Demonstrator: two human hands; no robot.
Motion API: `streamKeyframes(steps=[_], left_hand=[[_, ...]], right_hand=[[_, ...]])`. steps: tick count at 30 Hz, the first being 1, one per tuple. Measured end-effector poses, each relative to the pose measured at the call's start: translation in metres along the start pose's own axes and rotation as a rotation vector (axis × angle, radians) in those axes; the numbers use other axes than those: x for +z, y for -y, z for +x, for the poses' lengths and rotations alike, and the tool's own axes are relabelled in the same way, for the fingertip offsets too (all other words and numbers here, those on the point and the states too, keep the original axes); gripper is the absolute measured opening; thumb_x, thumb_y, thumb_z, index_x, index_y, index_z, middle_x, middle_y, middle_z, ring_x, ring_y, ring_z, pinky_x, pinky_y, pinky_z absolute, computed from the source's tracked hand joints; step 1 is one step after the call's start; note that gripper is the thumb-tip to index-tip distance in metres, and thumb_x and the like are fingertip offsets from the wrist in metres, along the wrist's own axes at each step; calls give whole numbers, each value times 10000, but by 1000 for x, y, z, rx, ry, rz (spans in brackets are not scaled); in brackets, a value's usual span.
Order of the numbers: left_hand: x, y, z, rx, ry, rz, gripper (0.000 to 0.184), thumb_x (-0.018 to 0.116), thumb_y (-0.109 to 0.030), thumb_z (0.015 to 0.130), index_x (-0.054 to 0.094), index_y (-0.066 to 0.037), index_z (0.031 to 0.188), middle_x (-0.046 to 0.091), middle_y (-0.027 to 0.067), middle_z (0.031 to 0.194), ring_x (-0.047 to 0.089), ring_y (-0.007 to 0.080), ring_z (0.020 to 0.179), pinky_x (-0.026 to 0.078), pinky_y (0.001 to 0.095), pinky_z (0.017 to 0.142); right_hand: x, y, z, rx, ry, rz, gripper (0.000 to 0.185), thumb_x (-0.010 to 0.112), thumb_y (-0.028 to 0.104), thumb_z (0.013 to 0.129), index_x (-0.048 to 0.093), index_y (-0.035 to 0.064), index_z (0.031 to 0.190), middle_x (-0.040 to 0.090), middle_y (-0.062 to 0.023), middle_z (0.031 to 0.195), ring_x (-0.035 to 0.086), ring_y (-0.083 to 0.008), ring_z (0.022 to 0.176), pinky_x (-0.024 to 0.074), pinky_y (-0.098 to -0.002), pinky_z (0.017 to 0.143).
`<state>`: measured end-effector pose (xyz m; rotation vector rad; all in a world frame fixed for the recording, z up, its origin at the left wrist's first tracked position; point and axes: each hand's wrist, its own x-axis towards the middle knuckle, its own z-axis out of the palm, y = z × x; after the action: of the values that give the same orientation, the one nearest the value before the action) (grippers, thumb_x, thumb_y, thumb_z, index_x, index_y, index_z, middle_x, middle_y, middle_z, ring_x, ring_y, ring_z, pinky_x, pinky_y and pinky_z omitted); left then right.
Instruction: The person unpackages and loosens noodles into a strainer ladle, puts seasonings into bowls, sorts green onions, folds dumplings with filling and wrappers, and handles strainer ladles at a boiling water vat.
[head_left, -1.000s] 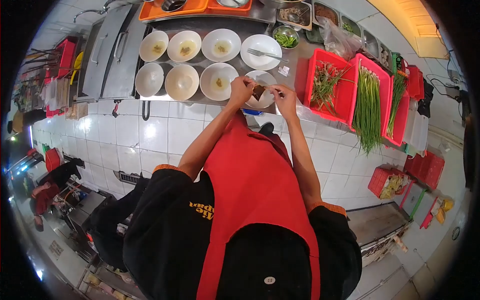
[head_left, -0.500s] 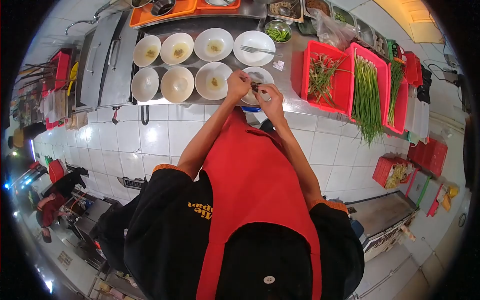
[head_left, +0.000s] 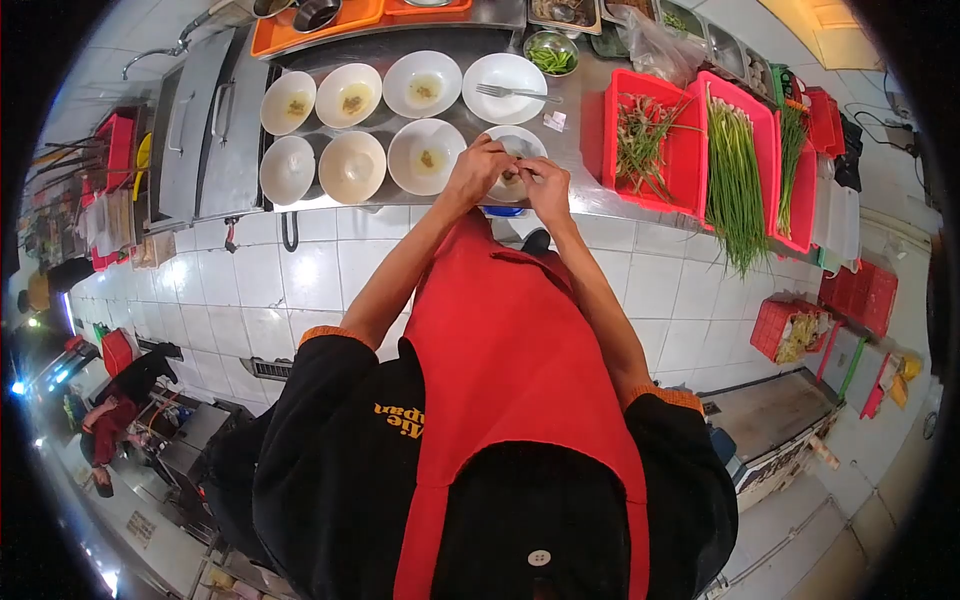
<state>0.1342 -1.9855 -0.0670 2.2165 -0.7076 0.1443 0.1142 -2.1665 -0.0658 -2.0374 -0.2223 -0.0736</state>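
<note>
Both hands meet over a white bowl (head_left: 522, 138) at the right end of the front row. My left hand (head_left: 480, 172) has its fingers pinched together at the bowl's left side. From the right, my right hand (head_left: 546, 188) pinches close to it. Something small and dark shows between and below the fingertips, too small to make out. Left of them stands a bowl (head_left: 408, 165) with a little yellowish liquid and brown paste. Behind is a white bowl (head_left: 500, 72) with a fork (head_left: 515, 93) lying across it.
More bowls (head_left: 352, 168) stand in two rows on the steel counter (head_left: 575, 150). Red bins (head_left: 685, 150) of herbs and green onions (head_left: 735, 180) are at the right. A bowl of cut greens (head_left: 551, 54) sits behind. Another person (head_left: 105, 425) is at the far left.
The hands have drawn closer together over the bowl, and the dark thing between them shows less. The counter has shifted slightly left in view.
</note>
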Motion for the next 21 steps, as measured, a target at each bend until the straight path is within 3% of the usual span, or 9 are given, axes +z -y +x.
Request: streamKeyframes(steps=[3, 8, 13, 19, 21], left_hand=[[0, 2, 6, -16, 11, 21, 148, 598, -134, 788, 718, -96, 864, 683, 69, 908, 632, 260, 925, 461, 436, 954], [-1, 0, 16, 57, 0, 9, 138, 603, -141, 794, 713, -81, 853, 686, 71, 910, 631, 264, 926, 468, 418, 946], [-5, -7, 16, -69, -57, -65, 168, 572, -159, 831, 715, -76, 857, 692, 81, 876, 640, 284, 904, 494, 397, 860], [-4, 7, 14, 19, -50, 41, 161, 582, -146, 801, 716, -76, 854, 675, 92, 831, 645, 288, 827, 527, 379, 723], [-4, 7, 13, -13, -46, 50, 159, 581, -140, 797, 715, -74, 852, 670, 96, 827, 647, 284, 827, 530, 380, 721]], right_hand=[[-4, 16, 3, 120, -5, 124, 171, 681, -46, 786, 725, -4, 945, 700, -158, 913, 703, -302, 837, 543, -352, 767], [-1, 2, 10, 76, -15, 2, 177, 665, -74, 758, 728, -26, 916, 680, -168, 869, 692, -298, 805, 536, -355, 732], [-3, -5, 19, 74, -18, -45, 213, 647, -69, 746, 741, -14, 928, 664, -178, 843, 666, -321, 775, 524, -380, 721], [-1, 0, 26, 50, 24, -128, 172, 689, -1, 762, 766, 42, 910, 645, -181, 827, 647, -341, 789, 511, -400, 751], [2, -1, 25, 46, 54, -206, 157, 712, 12, 766, 761, 39, 913, 648, -175, 814, 650, -331, 750, 509, -398, 703]])
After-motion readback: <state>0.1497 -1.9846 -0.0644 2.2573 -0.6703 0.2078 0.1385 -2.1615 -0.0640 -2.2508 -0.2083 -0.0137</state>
